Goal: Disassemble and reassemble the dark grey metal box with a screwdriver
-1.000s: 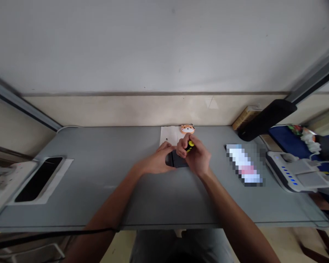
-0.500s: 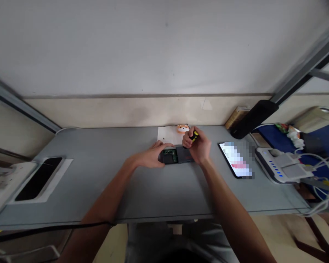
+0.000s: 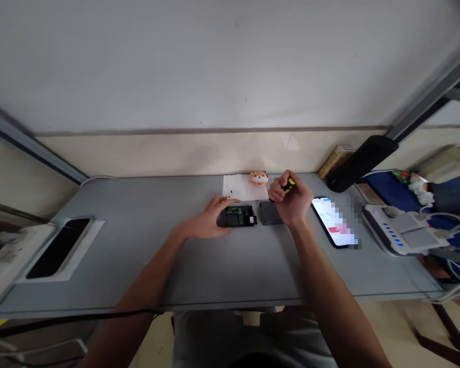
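On my feed L hand (image 3: 203,220), spread wide, cups circuit-board tray (image 3: 237,219) at its L end on desk (image 3: 230,276) — can't tell if gripping. Prob. light, stiff, fragile — hold by edges. R hand (image 3: 292,199) clenches yellow-black handle (image 3: 289,186) near grey case (image 3: 269,214).

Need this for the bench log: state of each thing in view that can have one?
Circuit-board unit: green circuitry exposed, separate from gray case
Gray case: partly hidden behind right hand
Right hand: closed around black-and-yellow handle
Black-and-yellow handle: held
Left hand: curved around unit's left end, grip unclear
Right phone: screen lit, partly pixelated
Left phone: screen dark
Right power strip: blue lights on
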Demonstrator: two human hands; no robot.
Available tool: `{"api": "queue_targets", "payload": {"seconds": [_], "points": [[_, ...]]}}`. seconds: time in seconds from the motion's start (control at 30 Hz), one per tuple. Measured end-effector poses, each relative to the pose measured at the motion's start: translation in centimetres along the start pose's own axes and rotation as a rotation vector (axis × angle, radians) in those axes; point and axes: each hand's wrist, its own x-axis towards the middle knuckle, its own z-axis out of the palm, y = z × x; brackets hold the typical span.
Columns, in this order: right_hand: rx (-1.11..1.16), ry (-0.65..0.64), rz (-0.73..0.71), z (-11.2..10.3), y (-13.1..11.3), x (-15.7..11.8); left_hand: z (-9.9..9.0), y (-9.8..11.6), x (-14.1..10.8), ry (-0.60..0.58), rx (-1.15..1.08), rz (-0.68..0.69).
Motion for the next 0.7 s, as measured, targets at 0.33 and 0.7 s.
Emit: {"api": "queue_targets", "payload": {"seconds": [0.33,0.7], "points": [[-0.070,-0.167,-0.002,2.1,2.4,-1.3,3.9,1.1,1.5,0.175,0.258,0.135],[-0.039,-0.145,0.012,2.3,2.5,-1.2,4.0,1.2,1.6,0.202,0.273,0.081]]}}
